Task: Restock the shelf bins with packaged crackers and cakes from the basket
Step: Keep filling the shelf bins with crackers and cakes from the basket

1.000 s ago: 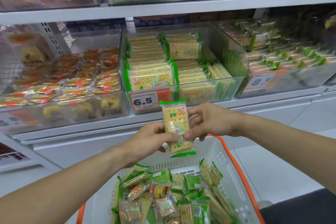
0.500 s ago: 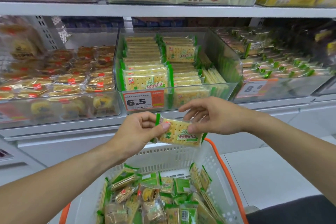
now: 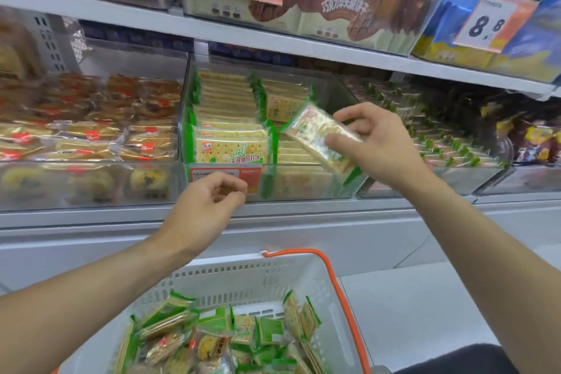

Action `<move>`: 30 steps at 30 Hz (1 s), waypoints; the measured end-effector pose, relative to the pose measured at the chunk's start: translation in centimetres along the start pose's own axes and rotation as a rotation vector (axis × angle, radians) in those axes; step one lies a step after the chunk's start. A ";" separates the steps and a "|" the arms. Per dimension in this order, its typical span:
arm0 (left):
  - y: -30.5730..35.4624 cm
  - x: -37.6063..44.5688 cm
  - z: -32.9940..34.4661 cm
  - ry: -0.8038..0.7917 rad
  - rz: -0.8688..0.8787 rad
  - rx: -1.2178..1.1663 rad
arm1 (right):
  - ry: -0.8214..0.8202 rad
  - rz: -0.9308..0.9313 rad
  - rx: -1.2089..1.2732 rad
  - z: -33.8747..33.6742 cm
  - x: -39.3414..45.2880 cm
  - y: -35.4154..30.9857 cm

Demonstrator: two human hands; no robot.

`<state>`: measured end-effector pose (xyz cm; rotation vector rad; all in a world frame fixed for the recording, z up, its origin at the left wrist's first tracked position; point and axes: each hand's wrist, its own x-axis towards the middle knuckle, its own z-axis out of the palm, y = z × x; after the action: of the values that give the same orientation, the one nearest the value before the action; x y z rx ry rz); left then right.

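Note:
My right hand (image 3: 375, 143) pinches a green-edged cracker packet (image 3: 318, 135) and holds it tilted over the front right of the clear cracker bin (image 3: 306, 184) in the middle of the shelf. That bin holds rows of the same green cracker packets (image 3: 230, 146). My left hand (image 3: 209, 206) hovers below the bin's front, fingers loosely curled, holding nothing. The white basket with an orange handle (image 3: 340, 307) sits low in front of me, with several green cracker packets and yellow cake packs (image 3: 230, 340) inside.
A bin of red-labelled cake packs (image 3: 91, 136) stands to the left, a bin of small green-tipped packets (image 3: 443, 143) to the right. The upper shelf (image 3: 273, 39) carries chocolate biscuit bags and 8.8 price tags. White floor lies at the right.
My left hand let go of the cracker packet and dropped back. My right hand carried the packet up and right over the cracker bin. The view moved closer to the shelf.

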<state>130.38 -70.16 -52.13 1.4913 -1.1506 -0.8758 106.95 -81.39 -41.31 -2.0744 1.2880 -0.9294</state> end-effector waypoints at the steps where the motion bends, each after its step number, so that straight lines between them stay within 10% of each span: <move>1: -0.1 0.1 -0.1 -0.005 0.008 0.026 | 0.067 0.025 0.036 0.3 0.9 0.1; 9: 0.1 0.2 -0.1 -0.002 0.017 0.030 | 0.271 0.127 0.036 4.6 9.6 1.8; 30: -0.1 0.6 -0.9 -0.051 0.007 0.070 | 0.069 -0.074 -0.498 7.3 13.7 4.1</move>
<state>131.39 -70.47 -51.96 1.5285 -1.2343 -0.8813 114.65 -94.96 -45.08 -2.4944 1.6171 -0.7704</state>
